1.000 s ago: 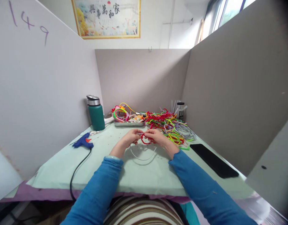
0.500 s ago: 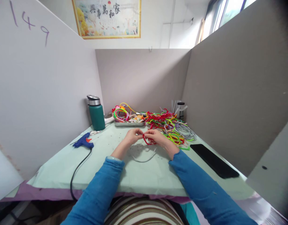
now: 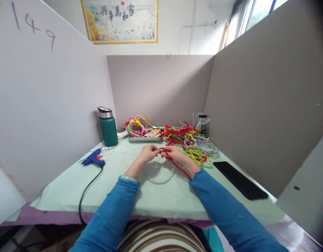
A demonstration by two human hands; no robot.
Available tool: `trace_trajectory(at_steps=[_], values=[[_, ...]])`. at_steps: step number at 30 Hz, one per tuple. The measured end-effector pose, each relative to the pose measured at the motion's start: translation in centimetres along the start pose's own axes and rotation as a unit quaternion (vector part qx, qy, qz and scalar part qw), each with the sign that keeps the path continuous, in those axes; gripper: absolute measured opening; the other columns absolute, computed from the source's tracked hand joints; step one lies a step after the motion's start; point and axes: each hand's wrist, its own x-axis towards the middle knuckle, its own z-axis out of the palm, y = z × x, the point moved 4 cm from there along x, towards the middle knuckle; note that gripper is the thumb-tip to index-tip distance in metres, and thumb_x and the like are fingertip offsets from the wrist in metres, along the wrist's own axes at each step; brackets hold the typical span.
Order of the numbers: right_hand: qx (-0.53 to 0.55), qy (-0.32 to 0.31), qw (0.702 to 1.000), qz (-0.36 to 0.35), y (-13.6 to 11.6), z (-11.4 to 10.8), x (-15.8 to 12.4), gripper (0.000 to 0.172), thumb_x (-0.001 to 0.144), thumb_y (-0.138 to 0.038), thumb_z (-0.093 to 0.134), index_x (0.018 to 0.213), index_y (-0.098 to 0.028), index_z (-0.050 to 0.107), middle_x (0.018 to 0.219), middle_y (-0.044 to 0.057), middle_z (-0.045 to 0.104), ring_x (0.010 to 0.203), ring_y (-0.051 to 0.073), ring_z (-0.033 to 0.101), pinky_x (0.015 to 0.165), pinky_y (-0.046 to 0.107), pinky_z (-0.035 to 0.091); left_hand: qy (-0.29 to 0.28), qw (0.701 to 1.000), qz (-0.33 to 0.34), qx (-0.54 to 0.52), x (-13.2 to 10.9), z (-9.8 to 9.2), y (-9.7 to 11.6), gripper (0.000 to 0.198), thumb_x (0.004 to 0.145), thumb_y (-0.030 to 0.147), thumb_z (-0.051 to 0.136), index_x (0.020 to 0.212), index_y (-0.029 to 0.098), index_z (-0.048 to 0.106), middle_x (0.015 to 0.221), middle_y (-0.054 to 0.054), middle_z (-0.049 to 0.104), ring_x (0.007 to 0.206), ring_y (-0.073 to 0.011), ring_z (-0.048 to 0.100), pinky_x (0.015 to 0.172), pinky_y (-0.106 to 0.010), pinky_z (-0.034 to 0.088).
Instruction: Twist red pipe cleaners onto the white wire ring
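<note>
Over the middle of the table, my left hand [image 3: 149, 153] and my right hand [image 3: 174, 154] are close together, fingertips pinched. Between them runs a red pipe cleaner [image 3: 177, 166], whose loose length trails down past my right hand toward the right wrist. Both hands grip it near its upper end. A thin pale hoop [image 3: 160, 182] curves below the hands; its upper part is hidden behind them, so whether the fingers also hold it is unclear.
A tangle of coloured pipe cleaners [image 3: 187, 138] lies behind my right hand. At the back stands a metal tray [image 3: 145, 139] of craft pieces. A green bottle [image 3: 108, 130] and blue glue gun [image 3: 94, 158] are on the left, a black phone [image 3: 240, 179] on the right.
The red pipe cleaner was bunched below the fingers; now its free end stretches down to the right, over my right hand. Both hands have barely shifted.
</note>
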Motion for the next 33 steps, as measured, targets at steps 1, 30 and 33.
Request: trace_trajectory(at_steps=[1, 30, 33], values=[[0.0, -0.008, 1.0, -0.007, -0.11, 0.1, -0.06, 0.021, 0.065, -0.031, 0.068, 0.076, -0.014, 0.064, 0.06, -0.003, 0.054, 0.047, 0.005, 0.04, 0.044, 0.019, 0.029, -0.002, 1.0, -0.007, 0.004, -0.06, -0.01, 0.04, 0.03, 0.074, 0.04, 0.056, 0.071, 0.012, 0.067, 0.058, -0.001, 0.06, 0.049, -0.0086, 0.044, 0.048, -0.021, 0.031], [-0.07, 0.023, 0.997, -0.021, 0.6, 0.21, 0.65, 0.018, 0.07, -0.031, 0.061, 0.078, -0.015, 0.065, 0.063, -0.001, 0.059, 0.044, 0.006, 0.04, 0.042, 0.021, 0.028, -0.014, 1.0, -0.009, 0.013, 0.0, 0.14, -0.06, 0.026, 0.076, 0.033, 0.056, 0.078, 0.013, 0.072, 0.066, -0.003, 0.065, 0.046, -0.0084, 0.048, 0.043, -0.019, 0.035], [-0.067, 0.043, 0.997, -0.014, 0.5, 0.02, 0.55, 0.02, 0.069, -0.033, 0.062, 0.075, -0.014, 0.065, 0.061, -0.001, 0.059, 0.044, 0.006, 0.039, 0.042, 0.021, 0.028, -0.026, 0.999, 0.016, 0.013, -0.03, 0.23, 0.08, 0.028, 0.077, 0.033, 0.056, 0.087, 0.015, 0.075, 0.071, -0.003, 0.068, 0.049, -0.0093, 0.049, 0.047, -0.02, 0.037]])
